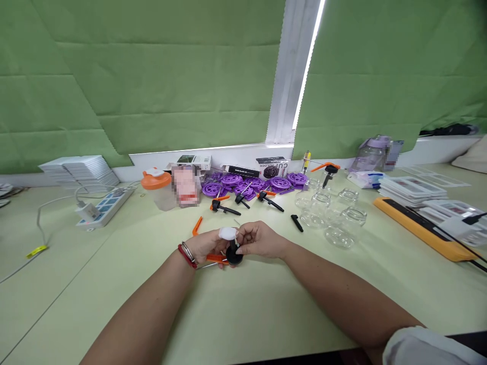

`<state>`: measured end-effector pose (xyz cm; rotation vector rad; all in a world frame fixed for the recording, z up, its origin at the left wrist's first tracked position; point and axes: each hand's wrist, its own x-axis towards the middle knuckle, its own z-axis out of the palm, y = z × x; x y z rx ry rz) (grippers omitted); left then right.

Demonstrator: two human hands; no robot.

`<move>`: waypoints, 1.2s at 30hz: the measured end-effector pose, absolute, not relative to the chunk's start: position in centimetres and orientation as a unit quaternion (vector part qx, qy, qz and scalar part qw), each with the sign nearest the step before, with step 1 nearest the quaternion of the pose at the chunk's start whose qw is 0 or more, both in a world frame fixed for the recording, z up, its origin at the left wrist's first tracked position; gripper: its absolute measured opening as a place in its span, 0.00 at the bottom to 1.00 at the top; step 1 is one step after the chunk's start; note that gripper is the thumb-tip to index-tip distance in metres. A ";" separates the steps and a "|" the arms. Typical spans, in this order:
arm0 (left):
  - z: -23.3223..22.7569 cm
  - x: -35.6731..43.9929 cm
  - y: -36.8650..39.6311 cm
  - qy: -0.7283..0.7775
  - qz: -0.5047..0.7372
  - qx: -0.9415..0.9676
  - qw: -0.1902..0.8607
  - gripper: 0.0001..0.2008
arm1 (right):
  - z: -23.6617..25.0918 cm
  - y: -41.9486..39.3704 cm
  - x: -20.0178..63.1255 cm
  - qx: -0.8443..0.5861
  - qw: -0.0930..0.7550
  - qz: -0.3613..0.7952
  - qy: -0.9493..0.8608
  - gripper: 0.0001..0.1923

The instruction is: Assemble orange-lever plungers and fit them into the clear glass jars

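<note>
My left hand [207, 246] and my right hand [261, 239] meet over the middle of the pale green table [95, 294]. Between them they hold a small black pump cap [233, 255] with an orange trigger lever [216, 259] sticking out to the left. The left thumb wears a white finger cover [228, 233]. Red and silver bracelets circle my left wrist. A loose orange lever [197, 225] lies just behind the left hand.
Several black-and-orange pump heads [224, 207], purple discs [253, 183] and small boxes line the back. Clear glass jars [335, 215] stand right of centre. An orange-lidded cup [155, 185], a power strip [104, 208], stacked white trays [79, 170] and an orange tool [418, 225] lie around.
</note>
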<state>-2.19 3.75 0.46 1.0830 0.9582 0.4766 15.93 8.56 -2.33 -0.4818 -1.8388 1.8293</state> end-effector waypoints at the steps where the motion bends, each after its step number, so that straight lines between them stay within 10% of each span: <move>1: 0.4 -2.2 3.8 0.433 0.215 0.489 0.726 0.29 | -2.4 8.6 15.9 -0.179 0.248 0.672 -0.675 0.18; 36: 1.1 -2.0 2.4 0.397 0.290 0.522 0.697 0.33 | -0.3 7.9 16.0 -0.232 0.297 0.664 -0.646 0.19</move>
